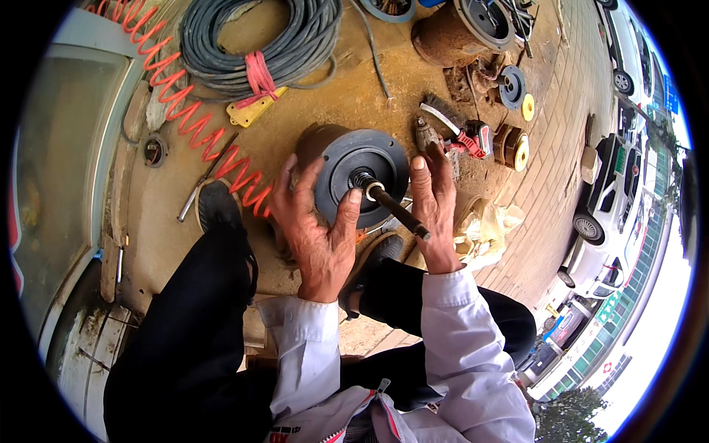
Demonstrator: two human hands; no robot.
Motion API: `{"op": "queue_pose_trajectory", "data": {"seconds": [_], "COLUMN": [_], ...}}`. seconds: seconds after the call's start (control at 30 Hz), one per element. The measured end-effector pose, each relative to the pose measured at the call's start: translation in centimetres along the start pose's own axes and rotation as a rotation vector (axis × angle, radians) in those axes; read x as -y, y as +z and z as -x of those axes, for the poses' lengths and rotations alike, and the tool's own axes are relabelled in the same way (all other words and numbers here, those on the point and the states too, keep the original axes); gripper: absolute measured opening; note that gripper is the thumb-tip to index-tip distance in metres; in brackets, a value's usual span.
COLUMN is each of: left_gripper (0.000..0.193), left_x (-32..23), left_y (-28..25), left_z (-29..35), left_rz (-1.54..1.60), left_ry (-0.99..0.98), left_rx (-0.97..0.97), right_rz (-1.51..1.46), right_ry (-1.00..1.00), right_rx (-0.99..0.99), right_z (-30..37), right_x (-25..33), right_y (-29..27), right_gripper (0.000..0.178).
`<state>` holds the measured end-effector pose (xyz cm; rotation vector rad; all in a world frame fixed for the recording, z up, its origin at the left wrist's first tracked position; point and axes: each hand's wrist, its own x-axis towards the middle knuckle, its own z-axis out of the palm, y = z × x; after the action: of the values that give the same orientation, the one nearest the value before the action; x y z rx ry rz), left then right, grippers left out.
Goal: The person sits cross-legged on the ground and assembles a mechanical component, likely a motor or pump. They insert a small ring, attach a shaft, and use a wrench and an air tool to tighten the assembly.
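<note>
In front of me stands a brown cylindrical motor housing point(314, 142) with a dark grey round end cover point(340, 164). A dark metal shaft point(399, 213) sticks out of the cover's centre toward me and to the right. Around the shaft's base sit a coil spring point(362, 179) and a pale ring point(374, 189). My left hand point(317, 240) is open at the cover's left side, its thumb over the cover's lower part; whether it touches the cover I cannot tell. My right hand point(437, 210) is open just right of the cover and shaft, fingers stretched away from me. Neither hand grips anything.
Beyond lie a coiled dark cable point(203, 37), a yellow socket strip point(255, 109) and another rusty motor housing point(443, 38). A red coiled hose point(198, 122) runs along the left. Right of the cover are a brush point(443, 114), a red-and-black power tool point(473, 142) and a plastic bag point(484, 232).
</note>
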<state>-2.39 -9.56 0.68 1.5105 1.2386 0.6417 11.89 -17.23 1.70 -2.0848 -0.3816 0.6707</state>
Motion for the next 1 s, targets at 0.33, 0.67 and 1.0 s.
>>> {"op": "queue_pose_trajectory", "data": {"seconds": [0.33, 0.67, 1.0], "left_gripper": [0.053, 0.049, 0.054], "left_x": [-0.9, -0.6, 0.2], "left_y": [4.0, 4.2, 3.6], "left_z": [-5.5, -5.4, -4.4], "left_rz": [-0.281, -0.35, -0.287], "left_ry": [0.029, 0.079, 0.209], "left_rx": [0.119, 0.175, 0.184], "right_rz": [0.214, 0.215, 0.17], "right_ry": [-0.063, -0.047, -0.071], "right_rx": [-0.104, -0.061, -0.079], "right_z": [-2.1, -2.0, -0.6], "right_x": [0.5, -0.1, 0.0], "right_y": [2.8, 3.2, 2.7], "right_gripper": [0.075, 0.072, 0.074]}}
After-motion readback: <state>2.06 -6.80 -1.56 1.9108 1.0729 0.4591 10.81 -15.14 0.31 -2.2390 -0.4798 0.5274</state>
